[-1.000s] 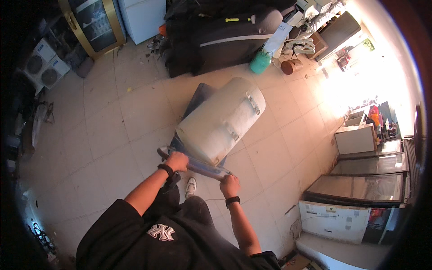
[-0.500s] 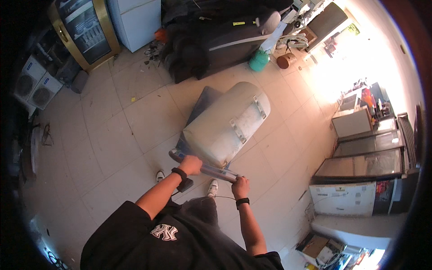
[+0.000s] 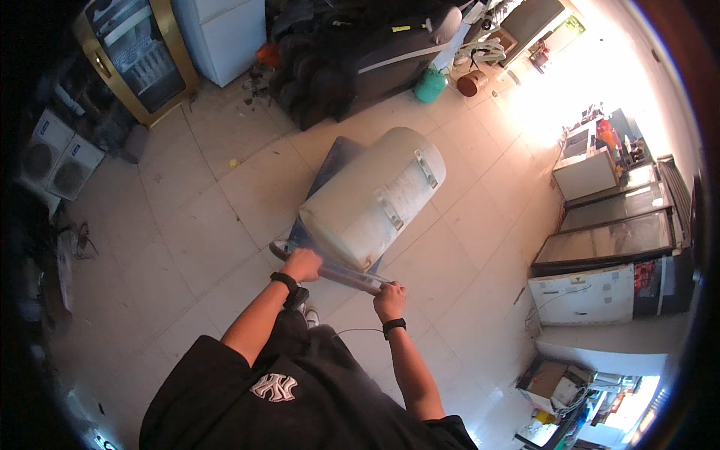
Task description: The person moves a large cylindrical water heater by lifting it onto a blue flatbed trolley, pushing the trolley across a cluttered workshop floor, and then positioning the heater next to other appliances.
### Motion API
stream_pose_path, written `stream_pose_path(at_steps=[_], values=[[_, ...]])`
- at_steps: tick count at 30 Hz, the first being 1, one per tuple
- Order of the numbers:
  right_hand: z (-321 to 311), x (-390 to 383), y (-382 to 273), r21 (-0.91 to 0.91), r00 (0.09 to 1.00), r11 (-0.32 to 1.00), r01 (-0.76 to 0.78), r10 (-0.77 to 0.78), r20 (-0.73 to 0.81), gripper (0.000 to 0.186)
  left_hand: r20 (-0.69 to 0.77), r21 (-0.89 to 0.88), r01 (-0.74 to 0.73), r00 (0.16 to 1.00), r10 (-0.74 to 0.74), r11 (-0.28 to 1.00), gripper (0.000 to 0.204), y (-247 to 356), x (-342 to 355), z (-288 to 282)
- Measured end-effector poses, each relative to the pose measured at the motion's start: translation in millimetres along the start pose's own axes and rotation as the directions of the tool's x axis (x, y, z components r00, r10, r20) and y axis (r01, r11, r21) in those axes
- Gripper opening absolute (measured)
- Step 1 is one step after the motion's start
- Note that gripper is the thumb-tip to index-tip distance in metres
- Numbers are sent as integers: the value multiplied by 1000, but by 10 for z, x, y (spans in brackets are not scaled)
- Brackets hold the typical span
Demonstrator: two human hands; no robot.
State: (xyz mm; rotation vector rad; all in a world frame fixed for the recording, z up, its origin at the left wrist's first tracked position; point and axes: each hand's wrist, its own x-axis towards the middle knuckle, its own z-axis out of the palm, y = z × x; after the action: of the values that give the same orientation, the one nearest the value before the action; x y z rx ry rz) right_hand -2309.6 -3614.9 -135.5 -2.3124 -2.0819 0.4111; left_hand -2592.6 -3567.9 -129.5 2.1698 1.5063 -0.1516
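A white cylindrical tank [image 3: 367,199], apparently a water heater with two metal brackets on its upper side, lies on a blue platform trolley [image 3: 328,169]. The trolley's metal push handle [image 3: 345,276] runs across in front of me. My left hand [image 3: 302,265] is closed around the handle towards its left end. Near the other end, my right hand [image 3: 390,301] grips the same bar. The tank's near end sits just beyond the handle, and its body hides much of the platform.
Ahead stands a dark covered pile [image 3: 390,67], with a green gas cylinder [image 3: 430,85] and a brown bucket [image 3: 472,83] beside it. A gold-framed glass-door cabinet [image 3: 139,60] and air-conditioner units [image 3: 64,159] are at left. Glass-topped freezers [image 3: 607,238] line the right. Tiled floor [image 3: 195,225] surrounds the trolley.
The room has shifted and turned slightly in view as I moved forward with the trolley. One shoe now shows beside my dark trousers, where two were visible. Both hands have kept hold of the handle.
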Motion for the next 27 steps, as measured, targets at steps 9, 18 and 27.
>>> stream_pose_path(at_steps=[9, 18, 27], values=[[211, -477, -89, 10, 997, 997, 70, -70, -19, 14, 41, -5, 81, 996, -81, 997, 26, -39, -630, 296], [327, -985, -253, 35, 998, 998, 57, -57, -7, 12, 76, 0, 123, 990, -122, 992, 27, -34, -1171, 424], [606, -1556, -576, 21, 998, 998, 66, -65, -15, 10, 33, -32, 18, 999, -16, 999, 24, -406, -1728, 732]])
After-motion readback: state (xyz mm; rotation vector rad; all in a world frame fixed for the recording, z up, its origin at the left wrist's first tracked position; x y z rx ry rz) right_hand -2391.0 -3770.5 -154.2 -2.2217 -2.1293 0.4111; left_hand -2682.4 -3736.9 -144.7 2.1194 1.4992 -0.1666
